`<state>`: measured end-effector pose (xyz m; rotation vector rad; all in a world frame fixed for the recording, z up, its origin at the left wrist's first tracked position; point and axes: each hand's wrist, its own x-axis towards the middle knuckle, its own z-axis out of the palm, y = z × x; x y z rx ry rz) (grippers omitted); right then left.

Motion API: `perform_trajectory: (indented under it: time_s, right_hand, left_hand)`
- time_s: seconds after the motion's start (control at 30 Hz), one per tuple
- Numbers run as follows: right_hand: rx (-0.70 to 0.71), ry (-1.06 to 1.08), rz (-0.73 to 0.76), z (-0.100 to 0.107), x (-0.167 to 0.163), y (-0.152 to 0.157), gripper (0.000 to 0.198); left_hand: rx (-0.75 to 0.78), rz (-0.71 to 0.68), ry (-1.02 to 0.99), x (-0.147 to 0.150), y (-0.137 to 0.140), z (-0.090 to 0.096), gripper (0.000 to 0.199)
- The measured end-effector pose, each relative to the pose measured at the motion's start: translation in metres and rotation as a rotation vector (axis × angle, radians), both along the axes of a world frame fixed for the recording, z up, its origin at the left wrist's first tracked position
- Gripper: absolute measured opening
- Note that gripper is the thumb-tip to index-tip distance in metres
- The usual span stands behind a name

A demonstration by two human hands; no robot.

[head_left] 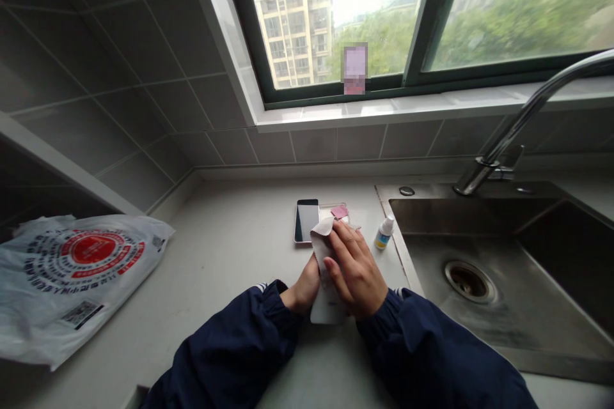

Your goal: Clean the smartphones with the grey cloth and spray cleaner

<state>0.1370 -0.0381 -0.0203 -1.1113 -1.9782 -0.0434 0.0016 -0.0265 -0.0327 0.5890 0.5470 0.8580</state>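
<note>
My left hand [303,287] is closed around the side of a white phone [329,310], held tilted above the counter. Over its upper part lies a pale grey wiping cloth [321,229] with a zigzag edge. My right hand [355,268] presses the cloth against the phone, fingers together and mostly hiding what lies beneath. Just beyond my hands, a second phone [307,220] with a dark screen rests on the counter. Beside it is a clear, flat case-like thing [325,209], partly hidden, with a small pink cloth [339,211] on it.
A small white spray bottle [384,233] stands by the edge of the steel sink [480,326] at right, under a curved faucet [508,121]. A printed white plastic bag [81,281] lies on the counter [230,243] at left. The window [336,102] is behind.
</note>
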Motion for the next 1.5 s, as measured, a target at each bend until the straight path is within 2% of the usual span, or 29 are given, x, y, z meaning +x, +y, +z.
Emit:
perform_trajectory:
  time_s: [0.1,0.2,0.33,0.5,0.63,0.77,0.93,1.13,1.27,1.37,1.5]
  right_hand:
    - [-0.002,0.086,0.003,0.0,0.005,0.004,0.053]
    - [-0.019,0.171,0.001,-0.002,0.011,0.008,0.05]
    - [-0.07,0.286,-0.028,-0.005,0.014,0.011,0.044]
    - [-0.081,0.311,-0.019,-0.008,0.009,0.008,0.048]
    - [-0.113,0.23,0.036,-0.016,0.001,0.001,0.053]
    - [-0.078,0.06,0.055,-0.022,-0.007,-0.008,0.049]
    - [-0.05,-0.09,0.093,-0.011,-0.012,-0.019,0.04]
    - [0.026,0.036,0.166,0.002,-0.014,-0.027,0.02]
    - [0.045,0.057,0.228,0.0,-0.013,-0.028,0.031]
    - [0.022,-0.037,0.238,-0.004,-0.014,-0.027,0.044]
    - [0.03,-0.138,0.212,-0.009,-0.015,-0.024,0.042]
  left_hand:
    - [-0.141,-0.218,0.101,-0.004,0.002,0.005,0.08]
    - [-0.159,-0.336,0.148,-0.008,0.004,0.012,0.099]
    - [-0.124,-0.374,0.104,-0.01,0.003,0.018,0.098]
    - [-0.133,-0.297,-0.003,-0.011,0.004,0.017,0.091]
    - [-0.12,-0.069,-0.155,-0.007,0.01,0.016,0.075]
    - [-0.106,0.045,-0.217,-0.004,0.015,0.019,0.075]
    - [-0.112,0.185,-0.167,-0.007,0.018,0.025,0.075]
    - [-0.164,0.355,-0.059,-0.019,0.026,0.028,0.084]
    - [-0.204,0.42,-0.046,-0.023,0.031,0.028,0.081]
    - [-0.244,0.429,-0.062,-0.022,0.032,0.028,0.08]
    - [-0.253,0.43,-0.05,-0.021,0.03,0.028,0.079]
